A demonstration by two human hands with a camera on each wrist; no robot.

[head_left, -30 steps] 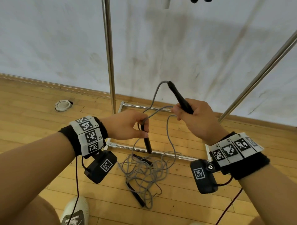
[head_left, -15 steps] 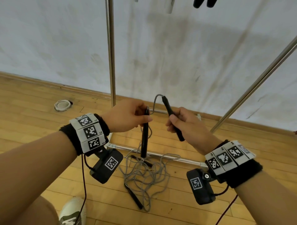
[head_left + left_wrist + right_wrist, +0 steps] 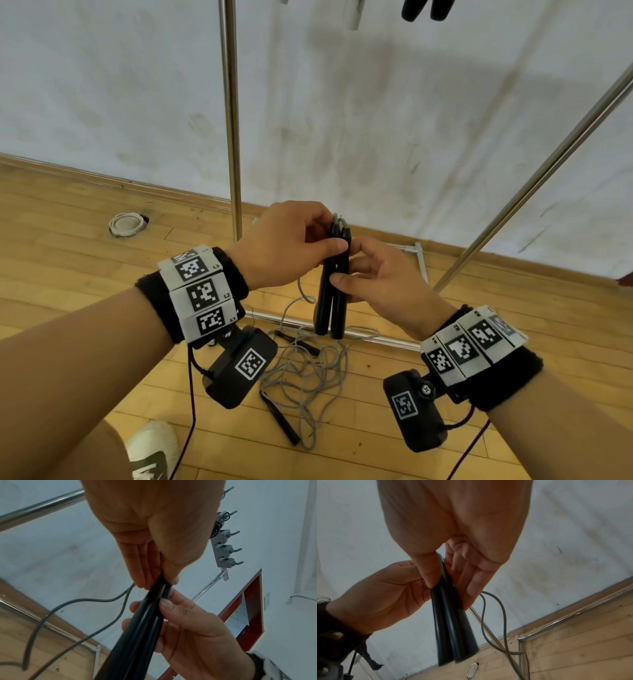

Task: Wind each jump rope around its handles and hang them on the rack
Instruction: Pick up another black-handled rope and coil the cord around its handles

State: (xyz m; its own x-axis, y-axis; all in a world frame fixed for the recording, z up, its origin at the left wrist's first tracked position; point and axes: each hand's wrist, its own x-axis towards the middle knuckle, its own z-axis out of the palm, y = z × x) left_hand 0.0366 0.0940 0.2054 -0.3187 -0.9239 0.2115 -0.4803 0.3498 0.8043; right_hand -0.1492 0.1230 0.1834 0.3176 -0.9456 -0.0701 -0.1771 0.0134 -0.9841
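Two black jump-rope handles stand side by side, upright, between my hands. My left hand pinches their upper part between thumb and fingers. My right hand holds them lower down, thumb in front and fingers behind. In the left wrist view the handles run down from the left hand past the right hand. In the right wrist view the handles hang below the right hand. Their grey cord trails down to a tangle on the floor.
Another rope's black handles lie in the grey tangle on the wooden floor. The rack's steel upright and slanted bar stand ahead, its base bar below. Grey hooks line the rack. A white ring lies left; my shoe shows below.
My hands have come together. The two handles, held apart and tilted before, now stand parallel and touching, with both hands on the pair.
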